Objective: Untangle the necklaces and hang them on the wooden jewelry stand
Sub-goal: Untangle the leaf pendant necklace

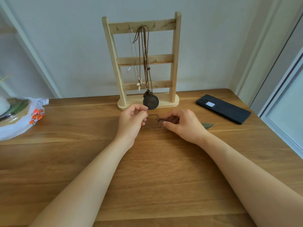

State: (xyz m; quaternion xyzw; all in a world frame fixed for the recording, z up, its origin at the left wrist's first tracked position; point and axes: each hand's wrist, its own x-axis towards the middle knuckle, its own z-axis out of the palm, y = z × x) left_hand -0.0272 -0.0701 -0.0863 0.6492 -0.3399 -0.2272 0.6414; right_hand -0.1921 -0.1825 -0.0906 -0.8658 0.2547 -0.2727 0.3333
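Necklace (159, 120), thin knotted brown cord, in pinch of L hand (131, 122) & R hand (186, 126) fingers (172, 114)

Pale bare-wood stand (173, 63), warm grained wooden table (147, 169), matt black phone (226, 109)

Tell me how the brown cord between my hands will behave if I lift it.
Probably floppy: the brown cord loops loosely between the left hand and right hand. Likely light, since fingers alone pinch it. Its tangle may snag.
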